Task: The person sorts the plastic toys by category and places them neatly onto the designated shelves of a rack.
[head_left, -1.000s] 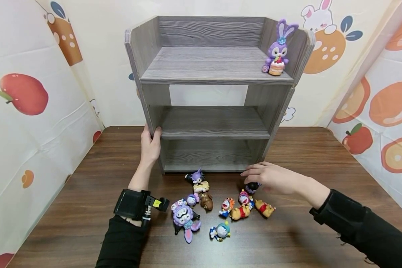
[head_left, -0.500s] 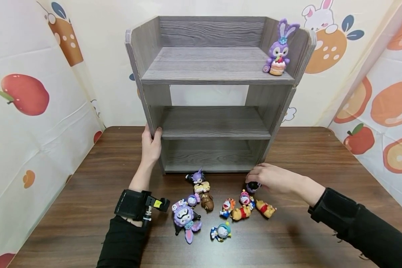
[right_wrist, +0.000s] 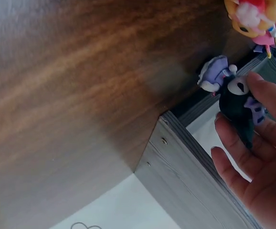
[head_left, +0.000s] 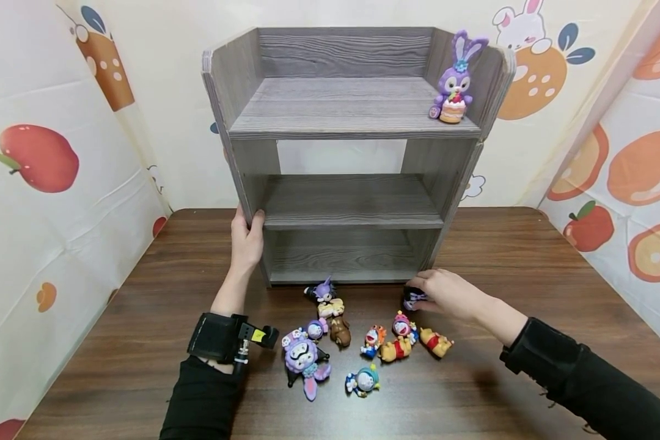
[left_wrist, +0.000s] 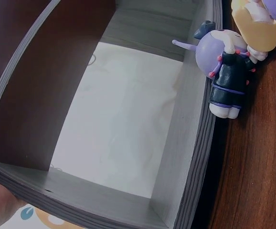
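My left hand (head_left: 246,243) grips the left side panel of a grey wooden shelf (head_left: 354,134), thumb on its front edge. Near the shelf's lower right front corner, my right hand (head_left: 452,294) holds a small black-and-purple figurine (right_wrist: 237,107) at the tabletop. In the right wrist view the thumb lies on the figurine's pale face, with fingers on its other side. A purple rabbit figurine (head_left: 454,91) with a cake stands at the top board's right end. Another black-and-purple figurine (left_wrist: 228,78) lies before the bottom board, seen in the left wrist view.
Several figurines lie between the arms on the brown table (head_left: 143,342): a large lilac one (head_left: 301,357), a brown one (head_left: 339,331), two yellow bears in red (head_left: 394,349), and a blue-capped one (head_left: 363,381). Printed cloth (head_left: 38,244) surrounds the table.
My right hand has moved slightly right and its fingers have drawn together on the black-and-purple figurine, which has turned a little. The left hand keeps its place on the shelf.
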A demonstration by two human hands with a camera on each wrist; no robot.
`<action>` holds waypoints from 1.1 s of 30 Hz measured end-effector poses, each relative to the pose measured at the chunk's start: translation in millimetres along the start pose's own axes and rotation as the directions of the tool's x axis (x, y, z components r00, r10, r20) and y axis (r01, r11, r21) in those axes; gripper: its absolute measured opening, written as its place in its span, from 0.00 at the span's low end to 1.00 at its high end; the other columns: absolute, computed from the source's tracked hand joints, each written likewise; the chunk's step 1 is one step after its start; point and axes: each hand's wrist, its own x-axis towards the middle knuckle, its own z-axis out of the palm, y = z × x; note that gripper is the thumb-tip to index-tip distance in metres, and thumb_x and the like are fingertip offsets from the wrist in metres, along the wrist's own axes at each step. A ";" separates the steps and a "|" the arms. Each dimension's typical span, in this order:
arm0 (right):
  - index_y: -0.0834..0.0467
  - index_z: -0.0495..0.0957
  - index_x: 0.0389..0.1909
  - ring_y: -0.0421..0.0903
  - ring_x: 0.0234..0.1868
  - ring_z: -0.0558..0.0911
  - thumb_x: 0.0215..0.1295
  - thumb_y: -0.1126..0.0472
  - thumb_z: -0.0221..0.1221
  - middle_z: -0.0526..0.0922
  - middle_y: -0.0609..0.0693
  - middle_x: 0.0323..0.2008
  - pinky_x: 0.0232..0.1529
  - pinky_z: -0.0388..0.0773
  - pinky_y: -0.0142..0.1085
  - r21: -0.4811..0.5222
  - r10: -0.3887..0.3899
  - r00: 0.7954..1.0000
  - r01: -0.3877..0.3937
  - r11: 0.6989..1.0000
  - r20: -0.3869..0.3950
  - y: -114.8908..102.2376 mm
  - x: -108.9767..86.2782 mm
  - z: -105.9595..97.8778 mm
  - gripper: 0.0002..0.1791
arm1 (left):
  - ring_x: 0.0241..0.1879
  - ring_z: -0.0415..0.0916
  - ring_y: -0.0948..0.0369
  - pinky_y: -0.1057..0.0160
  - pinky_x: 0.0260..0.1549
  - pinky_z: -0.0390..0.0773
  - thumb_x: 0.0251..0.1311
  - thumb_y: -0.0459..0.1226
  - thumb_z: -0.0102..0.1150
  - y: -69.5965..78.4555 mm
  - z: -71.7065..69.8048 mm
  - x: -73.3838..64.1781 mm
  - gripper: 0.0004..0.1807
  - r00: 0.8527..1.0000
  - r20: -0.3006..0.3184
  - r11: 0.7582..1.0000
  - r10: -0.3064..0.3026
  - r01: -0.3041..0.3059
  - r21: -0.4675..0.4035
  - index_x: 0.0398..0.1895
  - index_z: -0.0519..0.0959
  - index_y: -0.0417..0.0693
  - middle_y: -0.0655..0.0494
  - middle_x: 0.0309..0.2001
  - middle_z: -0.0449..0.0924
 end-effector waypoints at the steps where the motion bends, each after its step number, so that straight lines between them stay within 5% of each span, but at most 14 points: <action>1: 0.64 0.78 0.37 0.45 0.31 0.79 0.45 0.57 0.66 0.79 0.52 0.31 0.32 0.74 0.38 0.003 0.015 1.000 -0.015 1.000 -0.003 -0.5 -0.4 0.7 0.18 | 0.51 0.63 0.45 0.58 0.50 0.61 0.55 0.22 0.37 -0.2 0.1 -0.1 0.17 1.000 0.000 1.000 0.001 -0.001 -0.003 0.49 0.63 0.20 0.28 0.49 0.67; 16: 0.62 0.75 0.38 0.47 0.37 0.77 0.38 0.61 0.70 0.77 0.52 0.36 0.37 0.73 0.39 0.083 0.133 0.984 -0.124 0.989 -0.121 -7.5 -3.6 2.6 0.23 | 0.53 0.62 0.42 0.57 0.52 0.60 0.55 0.22 0.37 -1.1 -0.1 0.1 0.18 1.000 0.006 1.000 0.012 -0.012 -0.027 0.50 0.62 0.19 0.27 0.51 0.66; 33: 0.66 0.74 0.37 0.51 0.39 0.76 0.36 0.69 0.69 0.76 0.55 0.36 0.39 0.73 0.40 0.069 0.135 0.977 -0.125 0.990 -0.167 -15.3 -2.6 7.3 0.23 | 0.54 0.61 0.43 0.54 0.52 0.59 0.55 0.22 0.37 1.0 -0.4 -0.9 0.19 1.000 0.010 1.000 0.003 -0.002 -0.028 0.51 0.62 0.20 0.28 0.51 0.65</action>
